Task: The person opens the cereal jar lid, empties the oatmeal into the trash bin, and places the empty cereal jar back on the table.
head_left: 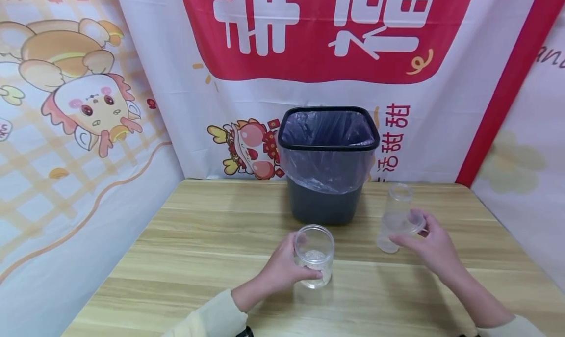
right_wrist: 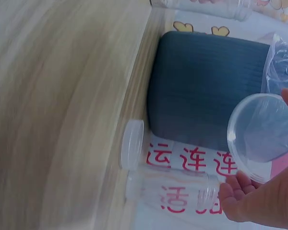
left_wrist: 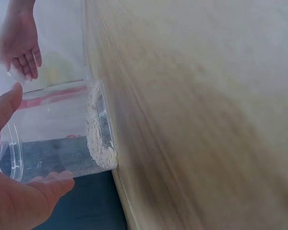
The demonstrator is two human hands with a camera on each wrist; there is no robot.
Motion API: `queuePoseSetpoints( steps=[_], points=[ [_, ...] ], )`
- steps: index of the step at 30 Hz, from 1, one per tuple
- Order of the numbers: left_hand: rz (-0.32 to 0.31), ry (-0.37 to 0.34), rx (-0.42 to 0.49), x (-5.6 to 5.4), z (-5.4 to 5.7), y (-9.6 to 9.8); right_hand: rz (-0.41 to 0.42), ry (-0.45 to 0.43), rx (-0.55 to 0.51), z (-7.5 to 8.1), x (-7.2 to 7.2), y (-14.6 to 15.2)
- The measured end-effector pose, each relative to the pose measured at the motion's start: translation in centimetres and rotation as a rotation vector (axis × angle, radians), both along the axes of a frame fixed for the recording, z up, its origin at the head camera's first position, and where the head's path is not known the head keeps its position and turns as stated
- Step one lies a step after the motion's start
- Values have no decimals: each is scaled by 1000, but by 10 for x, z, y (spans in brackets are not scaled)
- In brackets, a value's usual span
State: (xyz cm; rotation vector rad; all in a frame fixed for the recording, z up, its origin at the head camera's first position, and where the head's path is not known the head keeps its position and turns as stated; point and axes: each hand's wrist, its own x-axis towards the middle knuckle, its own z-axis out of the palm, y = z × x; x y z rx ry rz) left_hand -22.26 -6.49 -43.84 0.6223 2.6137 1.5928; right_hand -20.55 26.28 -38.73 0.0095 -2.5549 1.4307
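Observation:
My left hand [head_left: 282, 264] grips a clear plastic jar [head_left: 314, 256] round its side. Pale, coarse grains [left_wrist: 98, 139] form a layer at the bottom of this jar, whose top is uncovered. My right hand [head_left: 434, 246] pinches a round translucent lid [right_wrist: 259, 136] by its edge, above the table. Beyond that lid stands a second clear jar [right_wrist: 173, 191], with no lid on it and nothing visible inside. Another translucent lid [right_wrist: 132, 143] lies on the table beside this second jar; in the head view the held lid partly covers both.
A dark bin [head_left: 324, 204] with a clear plastic liner stands at the back middle of the wooden table [head_left: 220, 239], between and behind the hands. Printed cloth hangings [head_left: 159, 82] close off the back and both sides.

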Motion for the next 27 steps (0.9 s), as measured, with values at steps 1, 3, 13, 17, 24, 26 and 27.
queuePoseSetpoints(
  steps=[1, 3, 13, 17, 24, 26, 27],
  points=[
    [-1, -1, -3, 0, 0, 0, 6, -13, 20, 0, -1, 2],
    [-3, -4, -6, 0, 0, 0, 16, -40, 71, 0, -3, 6],
    [-8, -11, -24, -1, 0, -1, 34, -95, 311, -1, -17, 29],
    [-11, -16, -34, -1, 1, -1, 36, -98, 371, -1, -22, 37],
    [-10, -19, -43, -2, 1, -1, 41, -64, 466, -6, -33, 50],
    [-11, -18, -46, -2, 1, -1, 33, -66, 498, -8, -37, 54],
    [-10, -17, -48, -2, 1, -1, 30, -66, 513, -9, -39, 56]
  ],
)
